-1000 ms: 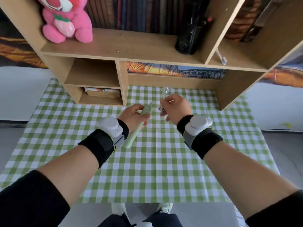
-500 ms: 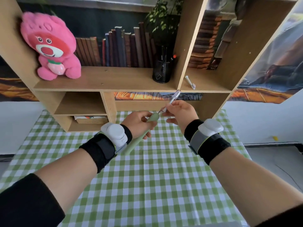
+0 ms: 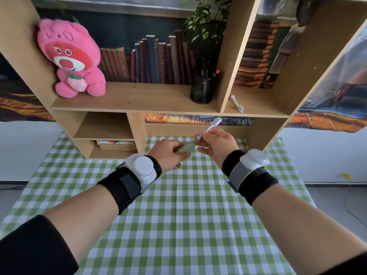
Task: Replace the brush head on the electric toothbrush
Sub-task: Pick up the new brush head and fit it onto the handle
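on the wooden shelf unit, a pink plush bear sits at left; a black mesh pen cup holds pens; a spare white brush head lies flat in the right compartment. above the green checked tablecloth, the left hand is closed around the pale green electric toothbrush handle, mostly hidden in the fist. the right hand pinches the clear-capped white brush head at its base. the toothbrush's long axis slants up to the right, bristle end toward the shelf. whether head and handle are joined is unclear.
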`<control>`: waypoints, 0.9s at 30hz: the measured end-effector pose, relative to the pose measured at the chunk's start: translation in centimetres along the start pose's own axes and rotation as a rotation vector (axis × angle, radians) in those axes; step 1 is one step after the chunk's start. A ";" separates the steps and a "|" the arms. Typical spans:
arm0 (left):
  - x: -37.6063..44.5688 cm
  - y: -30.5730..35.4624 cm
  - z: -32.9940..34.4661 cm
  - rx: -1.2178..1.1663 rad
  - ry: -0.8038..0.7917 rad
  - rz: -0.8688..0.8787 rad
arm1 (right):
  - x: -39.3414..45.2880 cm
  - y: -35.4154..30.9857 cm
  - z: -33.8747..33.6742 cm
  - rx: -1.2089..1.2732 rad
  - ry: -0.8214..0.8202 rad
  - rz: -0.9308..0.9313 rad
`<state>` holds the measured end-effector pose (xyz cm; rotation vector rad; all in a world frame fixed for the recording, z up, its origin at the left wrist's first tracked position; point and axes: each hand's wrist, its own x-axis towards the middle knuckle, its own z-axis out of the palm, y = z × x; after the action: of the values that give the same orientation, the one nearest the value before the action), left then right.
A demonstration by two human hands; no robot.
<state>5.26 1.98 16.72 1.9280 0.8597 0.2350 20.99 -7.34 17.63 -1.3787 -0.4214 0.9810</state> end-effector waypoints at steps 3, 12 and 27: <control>-0.2 -0.5 0.0 0.024 0.022 -0.002 | 0.1 0.5 0.3 0.000 -0.003 0.018; -0.4 -1.1 -0.9 0.181 0.046 0.026 | 0.4 1.7 0.7 0.028 0.005 0.053; -0.6 -1.0 -1.5 0.295 0.052 0.070 | 1.2 2.8 1.1 -0.058 0.016 0.043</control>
<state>3.55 2.91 16.74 2.2378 0.9013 0.2095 19.86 -6.02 14.87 -1.4522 -0.4123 0.9995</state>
